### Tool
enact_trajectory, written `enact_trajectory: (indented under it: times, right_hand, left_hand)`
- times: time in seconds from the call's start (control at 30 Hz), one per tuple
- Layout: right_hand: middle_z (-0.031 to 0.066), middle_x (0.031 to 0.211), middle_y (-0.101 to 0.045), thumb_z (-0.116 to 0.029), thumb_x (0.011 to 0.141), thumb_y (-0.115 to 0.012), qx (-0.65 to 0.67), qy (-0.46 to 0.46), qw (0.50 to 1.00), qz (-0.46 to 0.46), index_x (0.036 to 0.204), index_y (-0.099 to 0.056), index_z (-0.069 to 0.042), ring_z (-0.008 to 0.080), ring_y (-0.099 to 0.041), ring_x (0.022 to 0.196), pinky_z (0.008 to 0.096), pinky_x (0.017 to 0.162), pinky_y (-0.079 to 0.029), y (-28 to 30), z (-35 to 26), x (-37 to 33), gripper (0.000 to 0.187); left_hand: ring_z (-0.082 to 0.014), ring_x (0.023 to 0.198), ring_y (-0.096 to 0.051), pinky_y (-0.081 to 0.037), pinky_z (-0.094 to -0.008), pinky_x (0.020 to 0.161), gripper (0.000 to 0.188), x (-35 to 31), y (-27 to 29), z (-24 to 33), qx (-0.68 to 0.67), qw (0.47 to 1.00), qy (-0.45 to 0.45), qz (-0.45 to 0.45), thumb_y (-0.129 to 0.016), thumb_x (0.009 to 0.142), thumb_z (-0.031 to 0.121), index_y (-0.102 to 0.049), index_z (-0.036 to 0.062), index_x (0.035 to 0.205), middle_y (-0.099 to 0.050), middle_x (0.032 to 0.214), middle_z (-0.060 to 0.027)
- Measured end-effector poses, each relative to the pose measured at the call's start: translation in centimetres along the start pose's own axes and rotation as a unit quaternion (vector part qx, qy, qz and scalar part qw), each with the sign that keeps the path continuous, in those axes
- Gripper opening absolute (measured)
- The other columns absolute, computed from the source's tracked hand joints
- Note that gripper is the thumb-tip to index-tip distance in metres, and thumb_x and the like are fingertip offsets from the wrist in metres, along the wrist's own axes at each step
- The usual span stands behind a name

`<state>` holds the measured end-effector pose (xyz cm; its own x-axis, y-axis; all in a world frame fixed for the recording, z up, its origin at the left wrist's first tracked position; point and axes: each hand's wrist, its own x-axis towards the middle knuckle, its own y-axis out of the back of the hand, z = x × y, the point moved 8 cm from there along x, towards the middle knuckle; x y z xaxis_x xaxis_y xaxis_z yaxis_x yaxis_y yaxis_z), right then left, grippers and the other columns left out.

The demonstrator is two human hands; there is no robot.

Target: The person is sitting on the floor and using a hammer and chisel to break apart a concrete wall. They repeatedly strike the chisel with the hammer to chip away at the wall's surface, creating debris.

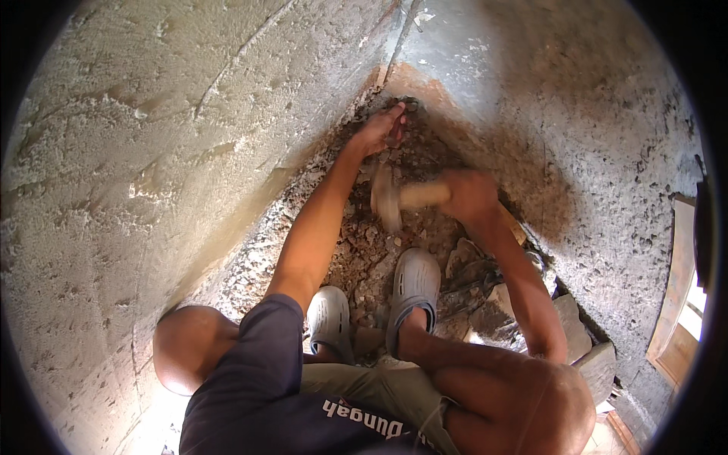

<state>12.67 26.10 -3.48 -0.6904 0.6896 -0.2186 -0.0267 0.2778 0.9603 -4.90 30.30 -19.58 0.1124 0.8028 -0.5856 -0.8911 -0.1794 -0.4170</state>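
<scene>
In the corner between two rough walls, my left hand [381, 130] is closed around a short dark tool [396, 135] that looks like a chisel. Its upright shaft is mostly covered by my fingers, and its far end lies by the foot of the corner. My right hand [469, 193] grips the pale wooden handle [425, 195] of a hammer. The hammer's head [386, 199] is smeared by motion, a little nearer to me than my left hand and apart from it. Broken rubble [364, 246] covers the ground beneath both hands.
Rough plastered walls rise on the left [152, 152] and right [607, 152], meeting at the far corner. My grey clogs [415, 284] rest on the rubble. Broken stone slabs [497, 311] lie beside my right foot. A wooden frame [673, 303] stands at the far right.
</scene>
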Motion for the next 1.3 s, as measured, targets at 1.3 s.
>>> enact_trajectory:
  times: [1.3]
  right_hand:
    - [0.011,0.084,-0.072,-0.029,0.076,-0.07,0.057,-0.173,0.98,-0.08,0.093,-0.07,-0.016,0.0306,-0.072,0.079,0.0449,0.068,-0.057,-0.4,2.8,-0.1,0.022]
  left_hand:
    - [-0.0088,0.046,-0.046,-0.04,-0.0246,0.044,0.028,2.8,-0.5,2.3,-0.077,0.995,-0.047,-0.045,-0.062,0.1,0.036,-0.058,0.0124,0.086,-0.047,0.057,0.003]
